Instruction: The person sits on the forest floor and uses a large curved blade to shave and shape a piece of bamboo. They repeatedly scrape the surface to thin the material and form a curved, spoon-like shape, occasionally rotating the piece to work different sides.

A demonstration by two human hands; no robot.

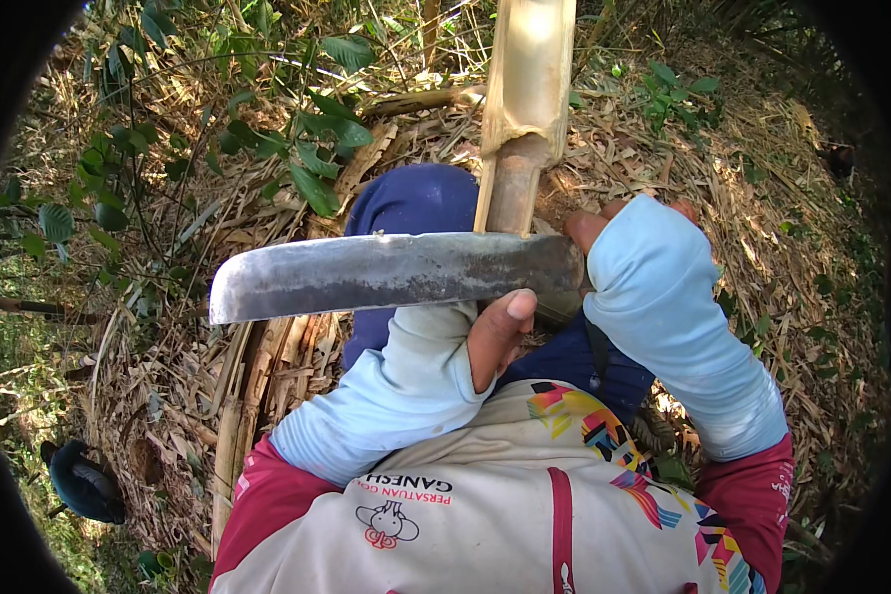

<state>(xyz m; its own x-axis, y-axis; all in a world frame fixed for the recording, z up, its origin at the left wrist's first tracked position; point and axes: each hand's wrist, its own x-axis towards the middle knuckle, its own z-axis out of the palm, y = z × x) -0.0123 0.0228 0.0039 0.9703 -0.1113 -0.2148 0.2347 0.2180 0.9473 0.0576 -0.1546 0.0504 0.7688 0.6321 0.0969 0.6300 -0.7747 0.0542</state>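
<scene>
A machete [396, 272] with a broad, dark-stained steel blade lies crosswise in front of me, its blunt tip to the left. My right hand [586, 230] is closed at its handle end, largely covered by a light blue sleeve. Behind the blade, a split piece of bamboo [525, 89] runs away from me, its pale hollow inside showing and a node partway along. My left hand [498, 337] is below the blade, in line with the bamboo's near end. Its thumb shows, pointing up by the lower edge; the fingers and their grip on the bamboo are hidden.
My blue-clad knee [411, 198] is just beyond the blade. Leafy green plants [317, 148] stand at the far left. Dry leaves and bamboo strips [653, 158] litter the ground. A long bamboo piece [233, 436] lies left of me, near a dark teal object [84, 482].
</scene>
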